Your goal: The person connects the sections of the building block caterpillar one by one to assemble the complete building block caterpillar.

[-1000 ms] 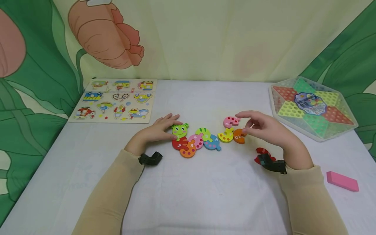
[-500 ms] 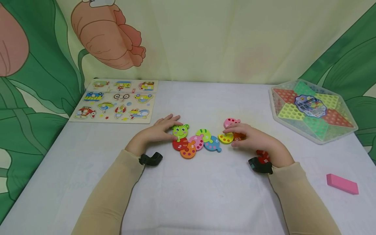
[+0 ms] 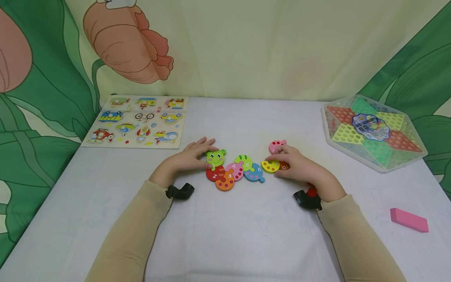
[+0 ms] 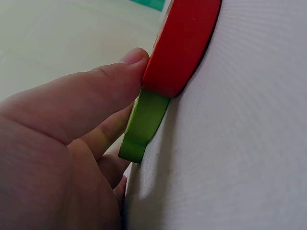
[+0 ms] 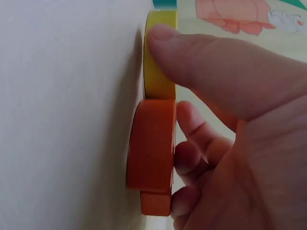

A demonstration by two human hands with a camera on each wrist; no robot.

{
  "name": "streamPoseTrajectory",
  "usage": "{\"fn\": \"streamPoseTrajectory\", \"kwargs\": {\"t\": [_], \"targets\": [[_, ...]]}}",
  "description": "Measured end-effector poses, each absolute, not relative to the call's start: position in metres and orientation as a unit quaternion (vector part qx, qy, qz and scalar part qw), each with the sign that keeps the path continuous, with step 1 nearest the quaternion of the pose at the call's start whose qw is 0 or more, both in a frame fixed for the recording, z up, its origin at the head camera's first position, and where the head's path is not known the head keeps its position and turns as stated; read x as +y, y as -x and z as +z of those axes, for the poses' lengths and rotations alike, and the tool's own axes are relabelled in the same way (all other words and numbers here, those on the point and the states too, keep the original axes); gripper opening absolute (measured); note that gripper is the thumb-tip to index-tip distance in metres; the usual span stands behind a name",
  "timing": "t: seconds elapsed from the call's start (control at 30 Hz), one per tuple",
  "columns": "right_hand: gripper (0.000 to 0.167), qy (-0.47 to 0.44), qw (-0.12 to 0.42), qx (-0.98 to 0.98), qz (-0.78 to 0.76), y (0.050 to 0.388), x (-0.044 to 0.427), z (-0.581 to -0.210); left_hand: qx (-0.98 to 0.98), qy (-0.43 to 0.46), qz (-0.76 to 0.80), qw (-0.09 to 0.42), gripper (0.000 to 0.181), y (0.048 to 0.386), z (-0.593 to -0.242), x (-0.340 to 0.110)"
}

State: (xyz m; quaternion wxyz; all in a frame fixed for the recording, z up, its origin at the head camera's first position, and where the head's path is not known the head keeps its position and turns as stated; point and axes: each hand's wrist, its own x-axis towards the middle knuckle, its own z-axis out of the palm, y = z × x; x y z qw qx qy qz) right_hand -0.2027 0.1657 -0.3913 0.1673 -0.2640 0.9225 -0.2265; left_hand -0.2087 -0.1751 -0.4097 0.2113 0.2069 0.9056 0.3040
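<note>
A chain of joined puzzle pieces lies mid-table: a green frog-like head (image 3: 215,158), a red piece (image 3: 215,173), an orange piece (image 3: 224,183), a pink one, a green one and a blue piece (image 3: 253,173). My left hand (image 3: 188,159) rests by the head, its thumb touching the red piece (image 4: 182,48) and green head (image 4: 146,115). With thumb and finger my right hand (image 3: 301,166) pinches a yellow piece (image 3: 270,166), just right of the blue one. An orange piece (image 5: 151,146) adjoins the yellow piece (image 5: 160,72), partly under the hand.
A pink spotted piece (image 3: 276,146) lies behind the yellow one. Near my right wrist a red piece (image 3: 312,192) is mostly hidden. A picture puzzle board (image 3: 135,121) stands back left, a hexagonal board box (image 3: 374,133) back right, a pink block (image 3: 409,220) at right.
My right hand has moved left from the orange piece's right side onto the yellow piece, its fingers now covering part of both. My left hand has stayed in place.
</note>
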Motion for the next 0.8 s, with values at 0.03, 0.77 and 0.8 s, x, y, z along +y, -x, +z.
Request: {"fn": "streamPoseTrajectory", "kwargs": {"t": [0.03, 0.77, 0.8], "targets": [[0.043, 0.263, 0.165, 0.924, -0.223, 0.202, 0.165, -0.392, 0.906, -0.207, 0.304, 0.211, 0.057, 0.209, -0.410, -0.175], [0.048, 0.206, 0.181, 0.913, -0.301, 0.199, 0.163, -0.381, 0.906, -0.205, 0.306, 0.210, 0.057, 0.209, -0.410, -0.175], [0.048, 0.207, 0.184, 0.909, -0.310, 0.199, 0.164, -0.380, 0.906, -0.206, 0.306, 0.209, 0.057, 0.209, -0.410, -0.175]]}}
